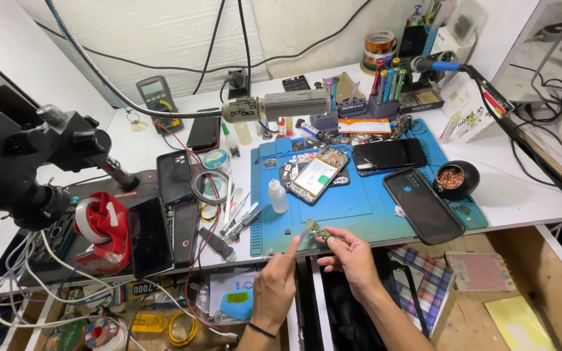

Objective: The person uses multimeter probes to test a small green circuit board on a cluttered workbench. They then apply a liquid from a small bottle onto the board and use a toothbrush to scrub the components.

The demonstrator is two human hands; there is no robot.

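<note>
- Two hands work at the near edge of our bench; far left sits the black microscope [27, 162], then a red tape dispenser [102, 227] and dark phones [151, 237].
- Our left hand [274, 286] is mostly curled, index finger stretched out, holding nothing; its tip just meets the small circuit board [321, 229].
- We judge that board light, thin, stiff and fragile, best taken by its bare edges.
- Our right hand [352, 257] pinches the board between thumb and fingertips, just above the front edge of the blue mat [359, 208].
- Further right lie an opened phone [317, 174], a black phone [423, 205] and a brass-wool pot [455, 179].
</note>
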